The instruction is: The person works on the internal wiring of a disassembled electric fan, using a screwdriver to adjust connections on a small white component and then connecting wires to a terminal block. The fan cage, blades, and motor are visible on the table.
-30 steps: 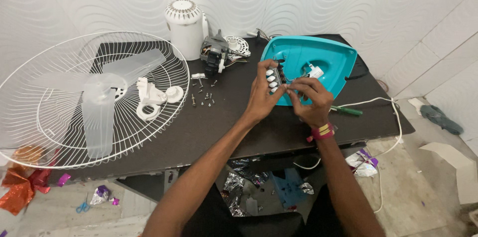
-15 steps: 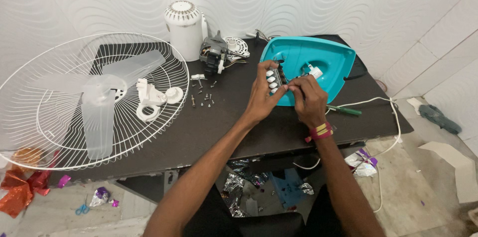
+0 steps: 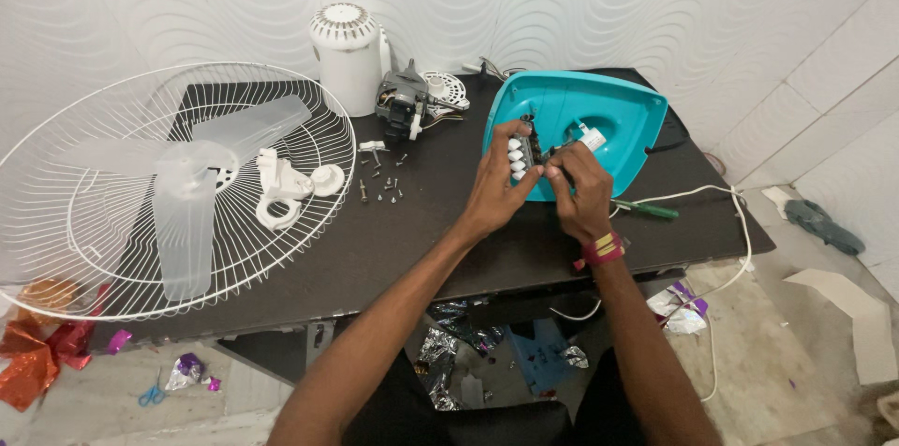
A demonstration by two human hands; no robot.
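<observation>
head view looks down on a white wall with wavy relief behind a dark table (image 3: 421,240), pale tile floor to the right and foil scraps below. a white wire fan guard (image 3: 112,212) with a clear fan blade (image 3: 187,212) overhangs the table's left end. at the back right lies a teal fan base (image 3: 609,113). the left hand (image 3: 496,188) grips a switch block (image 3: 518,157) with white buttons at the base's near left edge; the right hand (image 3: 581,188) pinches its right side, fingers curled. loose screws (image 3: 384,185) lie mid-table.
</observation>
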